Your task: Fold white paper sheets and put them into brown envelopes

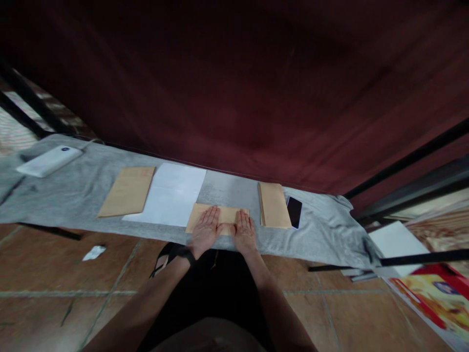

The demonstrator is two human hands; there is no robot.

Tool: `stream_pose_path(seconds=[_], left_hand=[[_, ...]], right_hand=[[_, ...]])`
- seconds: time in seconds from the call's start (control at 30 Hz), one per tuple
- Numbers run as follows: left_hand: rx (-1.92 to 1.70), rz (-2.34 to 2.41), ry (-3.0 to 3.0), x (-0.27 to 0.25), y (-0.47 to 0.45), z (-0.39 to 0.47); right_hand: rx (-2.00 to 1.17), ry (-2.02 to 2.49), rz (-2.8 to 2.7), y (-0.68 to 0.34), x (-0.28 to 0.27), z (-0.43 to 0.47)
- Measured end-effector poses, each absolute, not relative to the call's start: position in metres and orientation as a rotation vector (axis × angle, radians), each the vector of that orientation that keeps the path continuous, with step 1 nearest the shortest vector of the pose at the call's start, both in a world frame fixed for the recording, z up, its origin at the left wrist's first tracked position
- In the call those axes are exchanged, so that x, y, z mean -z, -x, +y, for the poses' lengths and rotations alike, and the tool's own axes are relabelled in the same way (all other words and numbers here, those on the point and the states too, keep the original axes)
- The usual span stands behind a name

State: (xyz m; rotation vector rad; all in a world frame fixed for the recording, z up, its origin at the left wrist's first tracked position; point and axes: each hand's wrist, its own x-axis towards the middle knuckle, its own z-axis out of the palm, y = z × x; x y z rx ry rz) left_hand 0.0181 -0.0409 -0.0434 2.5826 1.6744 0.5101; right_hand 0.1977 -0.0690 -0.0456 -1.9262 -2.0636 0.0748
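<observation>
My left hand (pixel 205 229) lies flat on the left part of a small brown paper envelope (pixel 226 215), palm down, fingers stretched out and pointing away from me. On its right part my right hand (pixel 244 230) rests the same way, with the thumbs almost meeting between them. Both hands are open and grip nothing. A sheet of white paper (pixel 172 190) lies just left of the envelope. Further left is a larger piece of brown paper (pixel 128 190), perhaps folded. Beyond my right hand sits a stack of brown envelopes (pixel 275 205).
A grey cloth (pixel 322 230) covers the long narrow table. A phone (pixel 294 211) lies right of the stack, and a white device (pixel 51 160) at the far left. Dark red fabric (pixel 234 98) hangs behind. Black bars (pixel 406 159) flank the table; a red and yellow box (pixel 436 298) stands lower right.
</observation>
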Motion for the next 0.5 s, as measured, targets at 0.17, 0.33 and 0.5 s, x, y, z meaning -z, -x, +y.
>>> stream_pose_path(seconds=[0.17,0.33,0.5], left_hand=[[-0.555,1.706,-2.626,0.043,0.009,-0.075],[-0.564,1.705,-2.617,0.04,0.012,-0.082],[-0.593,1.635,-2.655,0.04,0.017,-0.079]], right_hand=[[-0.156,1.939,-2.06,-0.206,0.026,-0.047],[-0.348,1.974,-2.103,-0.205,-0.002,-0.007],[-0.466,1.966,-2.03,-0.208,-0.01,0.015]])
